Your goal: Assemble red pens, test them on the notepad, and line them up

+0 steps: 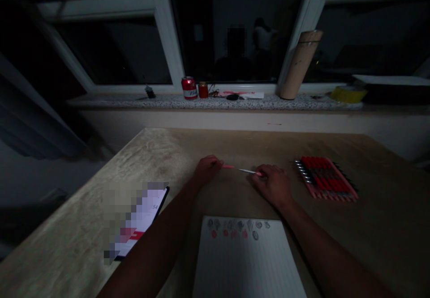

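Note:
Both hands meet above the middle of the table, a small gap between what they hold. My left hand is closed on a slim pink stick-like piece, which points right; it looks like a pen part. My right hand pinches a pen with a slender pale tip pointing left and a bit of pink at the fingers. Nearer me lies a lined sheet of paper with two rows of small grey and red scribbled shapes. To the right, several red and pink pens lie side by side.
A lit phone lies by my left forearm on the table. Along the windowsill stand a red can, a small orange-red jar, a tall wood-toned flask and a yellow tape roll.

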A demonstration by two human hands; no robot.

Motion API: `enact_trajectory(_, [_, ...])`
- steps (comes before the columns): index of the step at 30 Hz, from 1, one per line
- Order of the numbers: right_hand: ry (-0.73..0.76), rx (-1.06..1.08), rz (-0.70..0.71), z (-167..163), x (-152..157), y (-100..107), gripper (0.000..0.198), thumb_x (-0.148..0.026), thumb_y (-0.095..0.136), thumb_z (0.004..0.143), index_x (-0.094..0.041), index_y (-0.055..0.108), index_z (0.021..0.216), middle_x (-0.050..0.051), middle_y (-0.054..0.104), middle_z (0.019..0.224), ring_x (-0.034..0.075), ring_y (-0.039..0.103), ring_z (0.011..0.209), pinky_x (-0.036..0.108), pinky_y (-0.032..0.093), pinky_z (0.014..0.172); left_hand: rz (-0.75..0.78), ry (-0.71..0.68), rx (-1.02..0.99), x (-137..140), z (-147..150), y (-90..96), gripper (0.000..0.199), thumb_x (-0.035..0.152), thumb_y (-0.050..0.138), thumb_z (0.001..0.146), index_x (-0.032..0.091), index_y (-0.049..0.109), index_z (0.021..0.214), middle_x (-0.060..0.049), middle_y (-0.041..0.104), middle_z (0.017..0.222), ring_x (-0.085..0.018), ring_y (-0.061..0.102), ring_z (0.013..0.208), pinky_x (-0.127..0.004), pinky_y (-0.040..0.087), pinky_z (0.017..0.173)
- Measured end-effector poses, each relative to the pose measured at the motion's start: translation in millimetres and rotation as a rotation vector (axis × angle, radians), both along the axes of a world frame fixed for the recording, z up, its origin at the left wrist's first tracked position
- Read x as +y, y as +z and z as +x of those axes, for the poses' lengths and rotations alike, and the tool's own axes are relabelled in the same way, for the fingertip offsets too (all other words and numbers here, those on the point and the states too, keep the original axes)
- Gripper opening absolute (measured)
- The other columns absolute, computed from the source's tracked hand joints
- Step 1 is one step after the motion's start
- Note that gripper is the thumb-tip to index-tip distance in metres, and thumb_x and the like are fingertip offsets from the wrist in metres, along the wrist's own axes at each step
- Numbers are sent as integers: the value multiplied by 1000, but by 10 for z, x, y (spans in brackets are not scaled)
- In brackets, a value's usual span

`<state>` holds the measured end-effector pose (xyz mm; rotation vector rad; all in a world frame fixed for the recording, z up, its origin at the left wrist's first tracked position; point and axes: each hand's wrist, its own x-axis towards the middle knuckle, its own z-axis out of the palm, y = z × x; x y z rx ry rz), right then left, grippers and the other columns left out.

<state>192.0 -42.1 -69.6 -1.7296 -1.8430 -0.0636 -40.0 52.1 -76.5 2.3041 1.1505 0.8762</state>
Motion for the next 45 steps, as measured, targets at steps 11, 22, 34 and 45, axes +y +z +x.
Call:
enact_trajectory(11, [11, -40, -47, -31, -7, -4, 18, -36, 53, 77, -21, 63, 72, 3, 64, 72, 20, 56, 75, 32, 31, 73, 163, 21, 292, -73, 78, -15, 28, 44, 54, 82, 19, 65, 80, -5, 61, 88, -19, 53, 89, -34, 38, 81])
enact_trajectory(22, [-7, -80, -78, -52, -13, -14, 16, -34, 53, 77, -22, 62, 71, 3, 64, 75, 21, 55, 79, 33, 28, 74, 141, -71, 251, -77, 81, -7, 23, 39, 54, 82, 17, 61, 83, -4, 64, 87, -18, 55, 87, -34, 36, 81])
enact_trajectory(34, [-7, -105, -83, -48, -6, -22, 18, -34, 53, 77, -21, 62, 68, 5, 64, 73, 20, 54, 78, 33, 28, 73, 217, -67, 114, -111, 118, 54, 23, 35, 47, 87, 17, 61, 81, -3, 64, 84, -16, 57, 84, -32, 36, 80])
enact_trajectory(45, [22, -100, -96, -59, -11, -21, 15, -33, 54, 76, -21, 60, 68, 4, 63, 75, 20, 53, 79, 32, 28, 73, 176, 37, 221, -82, 107, -11, 16, 32, 53, 82, 18, 61, 80, -4, 63, 86, -18, 55, 87, -33, 37, 79])
